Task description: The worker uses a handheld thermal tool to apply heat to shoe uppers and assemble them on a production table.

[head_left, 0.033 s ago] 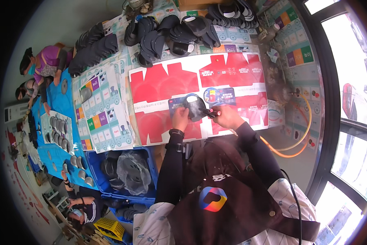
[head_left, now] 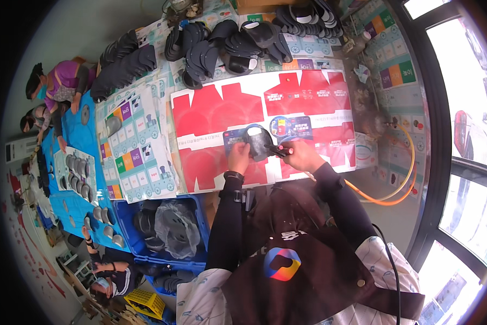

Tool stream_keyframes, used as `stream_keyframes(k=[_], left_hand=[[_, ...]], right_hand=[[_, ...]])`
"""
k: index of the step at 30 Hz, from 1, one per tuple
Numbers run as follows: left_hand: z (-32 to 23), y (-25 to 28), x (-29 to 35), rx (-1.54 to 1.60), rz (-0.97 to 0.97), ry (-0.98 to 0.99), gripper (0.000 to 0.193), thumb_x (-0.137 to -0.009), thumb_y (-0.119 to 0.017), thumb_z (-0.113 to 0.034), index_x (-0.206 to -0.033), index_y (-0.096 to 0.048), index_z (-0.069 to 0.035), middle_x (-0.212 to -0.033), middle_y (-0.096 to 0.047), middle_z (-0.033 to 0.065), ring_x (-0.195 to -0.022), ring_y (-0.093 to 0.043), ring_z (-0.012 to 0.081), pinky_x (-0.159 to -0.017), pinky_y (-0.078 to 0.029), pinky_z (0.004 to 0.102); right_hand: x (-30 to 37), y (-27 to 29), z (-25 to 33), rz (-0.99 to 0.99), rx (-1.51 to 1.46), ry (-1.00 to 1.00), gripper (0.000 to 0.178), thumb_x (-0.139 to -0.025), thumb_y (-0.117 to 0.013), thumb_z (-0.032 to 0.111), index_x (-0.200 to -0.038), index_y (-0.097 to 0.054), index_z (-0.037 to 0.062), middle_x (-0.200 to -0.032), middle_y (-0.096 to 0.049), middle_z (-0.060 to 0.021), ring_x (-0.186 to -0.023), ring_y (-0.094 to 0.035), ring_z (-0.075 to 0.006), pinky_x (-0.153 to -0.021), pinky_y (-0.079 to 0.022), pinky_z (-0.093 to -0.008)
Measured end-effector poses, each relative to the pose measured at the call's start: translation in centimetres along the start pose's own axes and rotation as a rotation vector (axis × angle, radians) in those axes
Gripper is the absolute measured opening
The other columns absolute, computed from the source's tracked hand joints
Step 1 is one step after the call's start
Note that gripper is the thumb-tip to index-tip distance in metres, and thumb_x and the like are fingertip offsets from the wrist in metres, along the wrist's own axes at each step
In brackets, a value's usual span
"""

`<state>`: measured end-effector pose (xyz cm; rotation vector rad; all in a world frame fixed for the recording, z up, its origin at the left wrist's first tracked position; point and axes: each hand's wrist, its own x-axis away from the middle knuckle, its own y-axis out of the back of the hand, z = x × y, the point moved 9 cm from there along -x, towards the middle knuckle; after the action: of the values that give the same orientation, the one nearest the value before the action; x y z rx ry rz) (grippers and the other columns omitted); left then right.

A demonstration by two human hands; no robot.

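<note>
My left hand [head_left: 238, 157] is closed on the lower left edge of a dark, curved, cup-like piece [head_left: 257, 143] with a pale patch near its top. Wrapped round a small black spray gun [head_left: 278, 150] with a reddish end is my right hand [head_left: 304, 157]. The gun's tip points left, close against the piece's right edge; I cannot tell whether they touch. Both hands are above a white sheet printed with red box outlines [head_left: 218, 108], on the near half of the table.
Stacks of dark curved pieces [head_left: 200, 57] line the table's far side. An orange hose [head_left: 384, 203] loops at the right. At the left stand a blue crate [head_left: 125, 216] and a blue-covered table [head_left: 72, 216], with other people working around it. A glass door [head_left: 444, 162] is at the right.
The orange hose loop at the right has shifted slightly. My hands, the dark piece and the spray gun are nearly where they were.
</note>
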<state>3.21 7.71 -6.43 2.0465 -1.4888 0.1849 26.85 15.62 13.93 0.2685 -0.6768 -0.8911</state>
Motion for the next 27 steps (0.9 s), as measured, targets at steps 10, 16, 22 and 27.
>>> stream_keyframes(k=[10, 16, 22, 27], left_hand=[[-3.1, -1.3, 1.3, 0.104, 0.052, 0.094, 0.033, -0.095, -0.072, -0.028, -0.11, -0.064, 0.001, -0.097, -0.073, 0.0135, -0.085, -0.072, 0.023, -0.076, -0.056, 0.0356], [-3.0, -1.3, 1.4, 0.143, 0.033, 0.072, 0.035, -0.092, -0.074, -0.03, -0.109, -0.066, 0.0, -0.096, -0.074, 0.013, -0.085, -0.072, 0.0238, -0.079, -0.055, 0.0369], [-6.1, -1.7, 2.3, -0.024, 0.007, -0.02, 0.034, -0.087, -0.08, -0.029, -0.102, -0.065, -0.003, -0.091, -0.074, 0.0086, -0.078, -0.071, 0.0185, -0.07, -0.056, 0.0327], [-8.8, -1.5, 3.1, -0.018, 0.021, -0.042, 0.036, -0.086, -0.082, -0.029, -0.102, -0.065, -0.003, -0.09, -0.074, 0.0082, -0.075, -0.07, 0.017, -0.066, -0.056, 0.0321]], right_hand=[[1.9, -1.2, -3.0, 0.023, -0.118, -0.148, 0.026, -0.086, -0.061, 0.016, -0.105, -0.069, -0.0009, -0.092, -0.068, -0.0261, -0.09, -0.067, -0.0435, -0.076, -0.051, -0.0474], [2.4, -1.5, -3.0, 0.006, -0.094, -0.109, 0.025, -0.088, -0.058, 0.017, -0.102, -0.069, -0.0003, -0.092, -0.068, -0.0273, -0.091, -0.065, -0.0472, -0.077, -0.051, -0.0511], [1.4, 1.2, -2.1, -0.158, 0.091, -0.108, 0.019, -0.09, -0.057, 0.017, -0.094, -0.066, 0.0001, -0.087, -0.067, -0.0287, -0.09, -0.064, -0.0488, -0.076, -0.05, -0.0561], [2.0, 1.0, -2.5, -0.191, 0.118, -0.093, 0.02, -0.091, -0.057, 0.017, -0.098, -0.067, 0.0009, -0.088, -0.067, -0.0291, -0.091, -0.064, -0.0489, -0.075, -0.05, -0.0562]])
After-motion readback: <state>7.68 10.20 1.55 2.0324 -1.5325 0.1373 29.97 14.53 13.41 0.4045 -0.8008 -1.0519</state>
